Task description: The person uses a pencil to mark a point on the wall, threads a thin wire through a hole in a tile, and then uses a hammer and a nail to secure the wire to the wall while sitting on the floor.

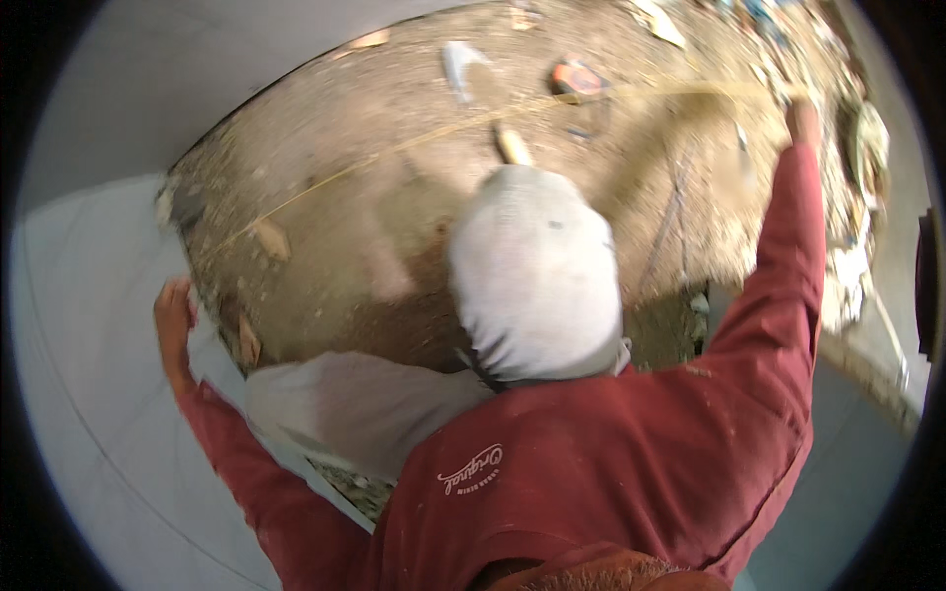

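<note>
A yellow measuring tape [379, 156] stretches across the dirt ground from the far right down to the left. At its far right end my right hand [803, 120] is closed on the tape, the arm reaching forward. An orange and black tape measure case [579, 79] lies on the ground beside the tape. My left hand [174, 313] is out at the left, its fingers curled, near the tape's left end. Whether anything is inside those fingers is hidden by blur and angle. My bent knees in pale grey trousers [537, 266] are between the arms.
A grey wall [227, 59] rises at the far left, with pale blue flooring [89, 315] below it. Rubble and scraps [855, 266] line the right edge. A grey-blue scrap [463, 69], wood chips [271, 239] and thin wire [680, 202] lie on the dirt.
</note>
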Motion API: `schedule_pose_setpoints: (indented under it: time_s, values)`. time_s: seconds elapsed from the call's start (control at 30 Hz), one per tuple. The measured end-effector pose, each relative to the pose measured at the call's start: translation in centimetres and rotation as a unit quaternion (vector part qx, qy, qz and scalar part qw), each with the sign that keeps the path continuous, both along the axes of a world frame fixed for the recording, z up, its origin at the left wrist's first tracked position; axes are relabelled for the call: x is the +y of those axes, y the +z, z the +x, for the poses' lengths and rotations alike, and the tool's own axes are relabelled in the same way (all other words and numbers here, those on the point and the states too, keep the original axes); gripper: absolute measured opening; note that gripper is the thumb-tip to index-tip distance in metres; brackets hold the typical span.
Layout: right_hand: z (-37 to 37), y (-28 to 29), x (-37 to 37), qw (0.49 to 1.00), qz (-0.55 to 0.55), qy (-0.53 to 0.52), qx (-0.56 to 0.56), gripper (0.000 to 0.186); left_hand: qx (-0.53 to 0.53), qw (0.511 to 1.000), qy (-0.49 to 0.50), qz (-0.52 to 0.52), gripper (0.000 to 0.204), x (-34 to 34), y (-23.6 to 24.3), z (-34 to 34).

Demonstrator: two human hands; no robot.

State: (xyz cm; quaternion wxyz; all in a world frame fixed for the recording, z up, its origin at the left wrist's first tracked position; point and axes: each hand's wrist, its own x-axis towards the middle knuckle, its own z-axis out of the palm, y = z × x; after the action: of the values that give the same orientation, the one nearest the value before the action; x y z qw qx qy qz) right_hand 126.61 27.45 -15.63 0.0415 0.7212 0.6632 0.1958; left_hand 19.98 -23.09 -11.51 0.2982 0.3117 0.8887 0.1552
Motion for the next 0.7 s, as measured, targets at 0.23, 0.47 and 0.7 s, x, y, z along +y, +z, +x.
schedule_pose_setpoints:
  time_s: [0.23, 0.47, 0.7]
  values:
    - [-5.9, -14.9, -19.4, 0.987, -0.153, -0.027, 0.046, 0.043, -0.295, 0.922, 0.085, 0.237, 0.026, 5.6, 2.7, 7.5]
    - [-19.1, -20.5, -35.0, 0.976, -0.199, -0.075, 0.053, 0.061, -0.567, 0.671, 0.112, 0.465, 0.021, 8.1, 3.6, 9.7]
    - [-21.3, -17.4, -36.7, 0.818, -0.059, 0.055, 0.569, 0.056, -0.653, 0.522, 0.079, 0.543, 0.023, 7.2, 5.2, 9.9]
